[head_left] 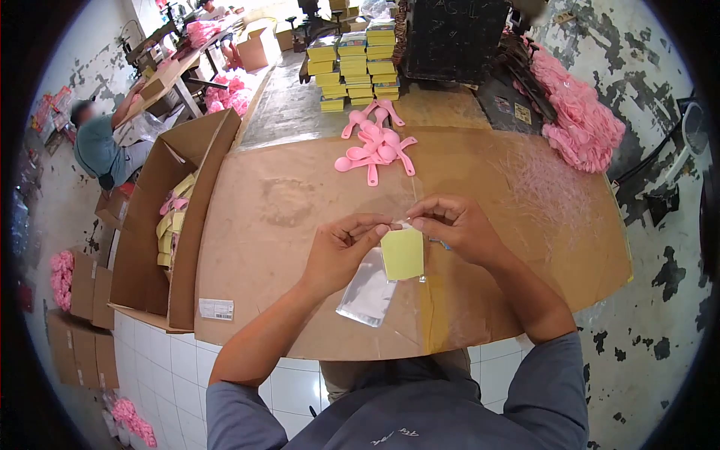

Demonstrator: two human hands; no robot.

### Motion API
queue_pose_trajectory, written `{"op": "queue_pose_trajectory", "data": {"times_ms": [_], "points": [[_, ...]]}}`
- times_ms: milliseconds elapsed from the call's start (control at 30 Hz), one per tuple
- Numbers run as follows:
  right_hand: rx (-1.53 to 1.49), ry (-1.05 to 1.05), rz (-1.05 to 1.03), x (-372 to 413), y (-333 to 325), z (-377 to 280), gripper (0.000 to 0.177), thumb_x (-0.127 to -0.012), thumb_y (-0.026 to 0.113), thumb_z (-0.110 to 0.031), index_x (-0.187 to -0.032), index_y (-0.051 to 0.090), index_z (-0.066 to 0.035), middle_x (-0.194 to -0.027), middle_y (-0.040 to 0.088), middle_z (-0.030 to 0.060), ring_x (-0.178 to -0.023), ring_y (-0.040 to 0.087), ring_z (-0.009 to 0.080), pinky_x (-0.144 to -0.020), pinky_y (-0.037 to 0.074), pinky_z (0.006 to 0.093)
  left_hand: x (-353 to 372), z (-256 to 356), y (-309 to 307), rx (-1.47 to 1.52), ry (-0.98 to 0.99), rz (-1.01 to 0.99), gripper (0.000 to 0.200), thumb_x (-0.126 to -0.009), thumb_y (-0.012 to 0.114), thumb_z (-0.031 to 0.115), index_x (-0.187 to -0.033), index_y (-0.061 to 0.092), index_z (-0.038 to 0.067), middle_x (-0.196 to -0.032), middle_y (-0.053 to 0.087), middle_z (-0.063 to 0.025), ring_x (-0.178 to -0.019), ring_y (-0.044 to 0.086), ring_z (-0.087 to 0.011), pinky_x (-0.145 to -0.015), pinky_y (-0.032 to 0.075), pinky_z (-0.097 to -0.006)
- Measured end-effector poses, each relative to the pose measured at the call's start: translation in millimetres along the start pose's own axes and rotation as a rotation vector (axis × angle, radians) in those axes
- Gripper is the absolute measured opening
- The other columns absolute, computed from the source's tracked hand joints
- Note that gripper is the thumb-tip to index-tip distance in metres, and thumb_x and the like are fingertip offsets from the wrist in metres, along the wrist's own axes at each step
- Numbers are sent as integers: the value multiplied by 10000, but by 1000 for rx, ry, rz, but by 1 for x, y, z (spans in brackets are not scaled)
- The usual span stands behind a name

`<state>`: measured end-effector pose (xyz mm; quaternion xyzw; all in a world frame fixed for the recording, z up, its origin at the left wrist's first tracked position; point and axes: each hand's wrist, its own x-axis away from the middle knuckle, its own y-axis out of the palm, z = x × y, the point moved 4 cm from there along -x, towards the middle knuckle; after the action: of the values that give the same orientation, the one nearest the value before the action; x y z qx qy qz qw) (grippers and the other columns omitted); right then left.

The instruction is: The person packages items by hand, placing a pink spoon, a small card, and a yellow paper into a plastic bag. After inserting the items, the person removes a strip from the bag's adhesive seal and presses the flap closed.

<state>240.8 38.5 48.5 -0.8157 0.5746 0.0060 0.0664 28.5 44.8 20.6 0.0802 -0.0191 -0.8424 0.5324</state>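
Both hands meet over the cardboard-covered table, at the top of a small yellow card point(403, 255) that hangs between them and seems to be in a clear bag. My left hand point(346, 247) pinches its upper left corner between thumb and finger. At the upper right corner, my right hand point(457, 226) is pinched on the top edge. A silvery clear bag point(367, 289) lies on the table below my left hand, partly behind the card. Farther forward is a heap of pink spoons point(379, 146). A small blue bit shows beside my right fingers.
Stacks of yellow cards point(352, 67) stand at the back near a black box point(454, 41). Pink pieces point(577, 116) are piled back right. A large open carton point(202, 217) borders the table's left edge. Another person point(101, 142) sits at far left.
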Motion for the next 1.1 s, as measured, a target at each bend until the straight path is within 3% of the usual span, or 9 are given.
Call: {"op": "queue_pose_trajectory", "data": {"times_ms": [167, 267, 367, 467, 567, 667, 867, 967, 1100], "points": [[-49, 31, 14, -1, -8, 15, 157, -968, 693, -52, -1111, 710, 11, -1012, 722, 53, -901, 683, 109, -767, 550, 257, 1, -4, -5, -37, 58, 75, 232, -1016, 662, 97, -1194, 715, -43, -1077, 766, -99, -943, 702, -116, -832, 590, -277], [-53, -2, 13, -1, -10, 11, 159, -973, 680, -48, -1106, 738, 17, -1042, 732, 52, -953, 671, 94, -832, 533, 249, 0, 1, -5, -71, 38, 50, 228, -1011, 652, 59, -1202, 713, -50, -1148, 747, -130, -993, 709, -150, -863, 598, -299], [-56, -2, 0, 0, -12, 12, 154, -959, 663, -12, -1081, 754, 19, -1050, 730, 57, -928, 665, 96, -799, 523, 241, -1, -2, -7, -46, 49, 13, 238, -1005, 647, 28, -1221, 708, -48, -1166, 744, -141, -1014, 705, -157, -882, 595, -313], [39, -75, -39, -1, -17, 10, 164, -943, 656, 1, -1063, 767, 17, -1049, 724, 60, -903, 649, 99, -777, 507, 242, 0, 3, -5, -99, 95, -5, 240, -1027, 639, 95, -1218, 722, -26, -1108, 763, -95, -983, 703, -129, -867, 594, -286], [88, -90, -52, -1, -18, 3, 154, -938, 666, -21, -1038, 777, 15, -1035, 718, 53, -897, 632, 101, -763, 491, 242, 1, 2, -7, -31, 46, -17, 265, -1042, 612, 140, -1197, 720, -46, -1180, 740, -166, -1050, 707, -198, -939, 582, -361], [68, -113, -74, -2, -20, 6, 158, -941, 670, -45, -1040, 778, 13, -1031, 716, 52, -903, 626, 103, -769, 485, 241, 0, -2, -8, 206, 3, -35, 318, -1054, 601, 213, -1192, 720, -48, -1178, 740, -173, -1045, 711, -210, -948, 578, -362], [98, -117, -82, -3, -18, 10, 162, -912, 712, -20, -1058, 778, 2, -1043, 709, 55, -918, 631, 110, -782, 486, 241, -4, -7, -8, -22, -27, -33, 259, -1031, 627, 111, -1215, 704, -55, -1154, 746, -155, -1039, 711, -182, -928, 587, -341], [36, -88, -79, -3, -18, 15, 152, -899, 733, -13, -1043, 780, 5, -1048, 705, 58, -933, 634, 112, -791, 492, 250, -5, -11, -9, 3, -36, -44, 246, -1031, 640, 116, -1217, 718, -26, -1124, 759, -90, -992, 691, -119, -882, 577, -279], [45, -69, -122, -4, -21, 19, 234, -915, 736, -36, -1144, 736, 13, -1045, 697, 51, -946, 632, 108, -787, 494, 262, -5, -13, -9, 4, -53, -26, 250, -1035, 633, 114, -1224, 713, -29, -1124, 755, -86, -992, 692, -120, -884, 579, -277]]}}
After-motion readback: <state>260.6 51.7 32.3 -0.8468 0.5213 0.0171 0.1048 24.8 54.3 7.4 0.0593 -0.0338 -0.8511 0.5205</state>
